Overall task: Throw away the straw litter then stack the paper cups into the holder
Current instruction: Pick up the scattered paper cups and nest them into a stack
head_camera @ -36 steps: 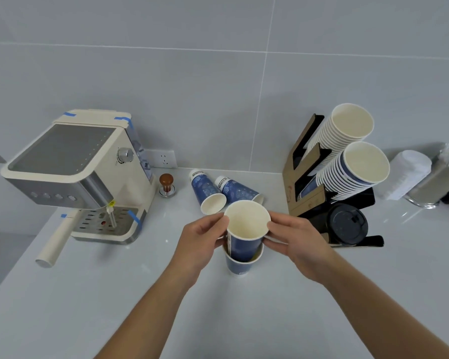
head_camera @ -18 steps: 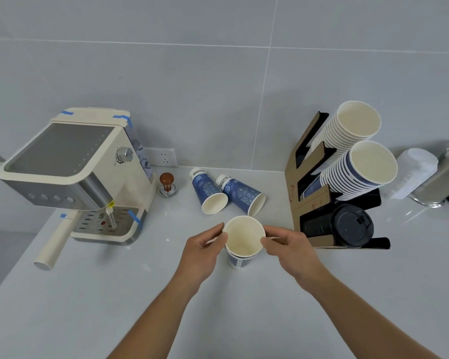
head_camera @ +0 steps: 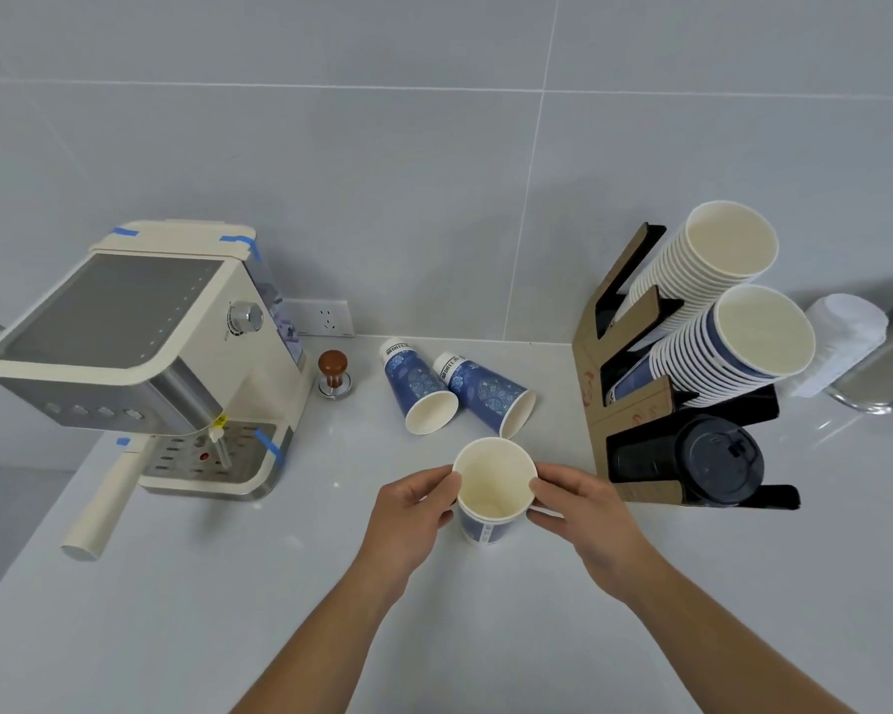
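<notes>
Light is bright, even and cool, seemingly from overhead, with no harsh hotspots. The white table (head_camera: 228, 610) reflects softly; faint glare streaks lie on it near the right edge, by the metal container (head_camera: 882, 368). Shadows are pale and short: a soft one falls under the coffee machine (head_camera: 140, 353) and behind the cup holder (head_camera: 625, 404) on the wall. The wide-angle lens bends the wall's tile lines (head_camera: 537, 198) and stretches the forearms toward the lower corners. The centre is fairly sharp, though slightly soft overall; the far right edge is smeared, and the things there are hard to make out.
</notes>
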